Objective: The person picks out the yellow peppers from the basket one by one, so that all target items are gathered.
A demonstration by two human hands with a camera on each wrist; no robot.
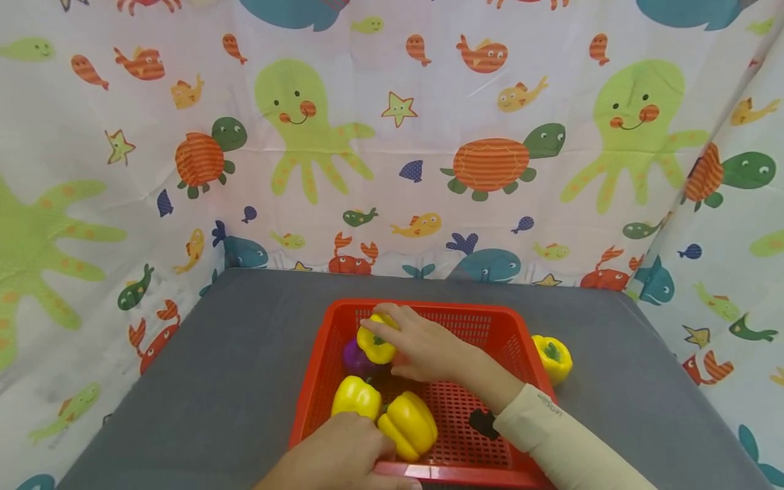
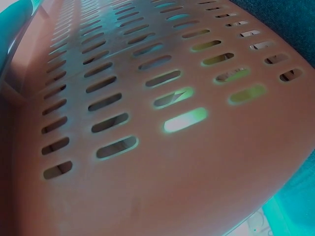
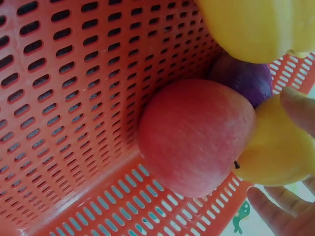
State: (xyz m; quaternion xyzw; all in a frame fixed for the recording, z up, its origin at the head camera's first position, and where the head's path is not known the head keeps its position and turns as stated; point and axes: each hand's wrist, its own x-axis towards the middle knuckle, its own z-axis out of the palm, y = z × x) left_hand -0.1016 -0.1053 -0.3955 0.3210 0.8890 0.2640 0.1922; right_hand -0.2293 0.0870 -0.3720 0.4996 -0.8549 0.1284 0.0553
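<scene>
My right hand (image 1: 431,344) holds a yellow bell pepper (image 1: 375,346) between thumb and fingers, over the far left part of a red slotted basket (image 1: 520,340). A round purple vegetable (image 1: 355,359), its kind unclear, lies partly hidden beneath that pepper. A red apple (image 3: 197,137) shows beside the held pepper in the right wrist view; the head view hides it. My left hand (image 1: 343,449) grips the basket's front left rim, near two more yellow peppers, one farther left (image 1: 356,397) and one closer to the middle (image 1: 409,425). The basket's slotted wall (image 2: 147,182) fills the left wrist view.
Outside the basket's right wall, another yellow bell pepper (image 1: 553,359) lies on the grey table (image 1: 245,361). A curtain (image 1: 380,224) printed with sea animals stands behind the table and along both sides. A small black object (image 1: 484,423) shows under my right wrist.
</scene>
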